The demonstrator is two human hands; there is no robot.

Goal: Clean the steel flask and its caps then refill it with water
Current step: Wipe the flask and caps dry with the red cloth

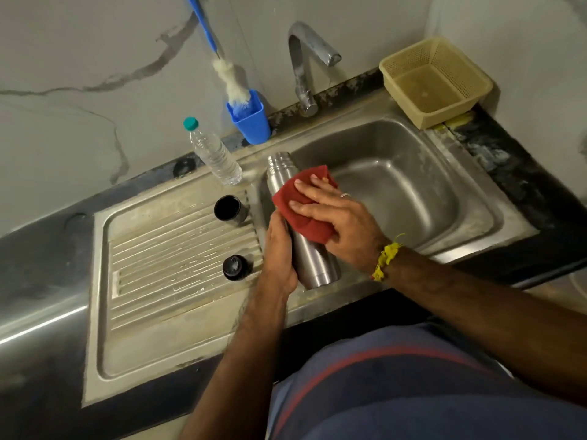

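The steel flask (309, 262) is uncapped and tilted over the left edge of the sink, mouth pointing away from me. My left hand (279, 252) grips its lower body. My right hand (330, 214) presses a red cloth (292, 198) around the flask's middle, fingers curled over the cloth. Two black caps sit on the ribbed drainboard to the left: the cup cap (229, 209) with its hollow side up, and the smaller stopper cap (235, 267) nearer to me.
The steel sink basin (413, 192) lies to the right, with the tap (305, 58) behind it. A clear plastic water bottle (216, 154) and a blue holder (251, 122) with a bottle brush stand at the back. A beige basket (435, 81) sits back right.
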